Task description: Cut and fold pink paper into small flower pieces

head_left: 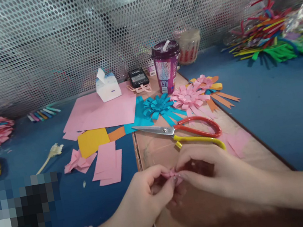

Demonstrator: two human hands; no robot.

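Close to the near edge of the surface (268,98), my left hand (153,190) and right hand (212,165) met, thumb and fingertips of each pinched on a small pink paper (172,173). It sat between them, over the brown strip (153,150) that ran from the near edge toward the far one. So thin a piece, I judged, could crease or tear if my two pinches pulled against each other, or slip if one eased too soon. The scissors (168,130) lay just beyond, their yellow handle reaching to my right hand; I could not tell whether they touched. A careless knuckle might have knocked them. Loose slips (105,162) lay toward the left edge, where a sleeve could have scattered them.

Farther on came a yellow card (94,141), then a blue flower (157,106) and a pink flower (189,97) side by side. Near the far edge stood a tissue box (108,89) on a pink sheet (102,114), a phone (138,78), a lidded cup (167,68) and a jar (189,47). Bright strips (267,40) were heaped by the far right corner. Behind everything rose a perforated metal wall (69,38), shiny and uneven in the light.
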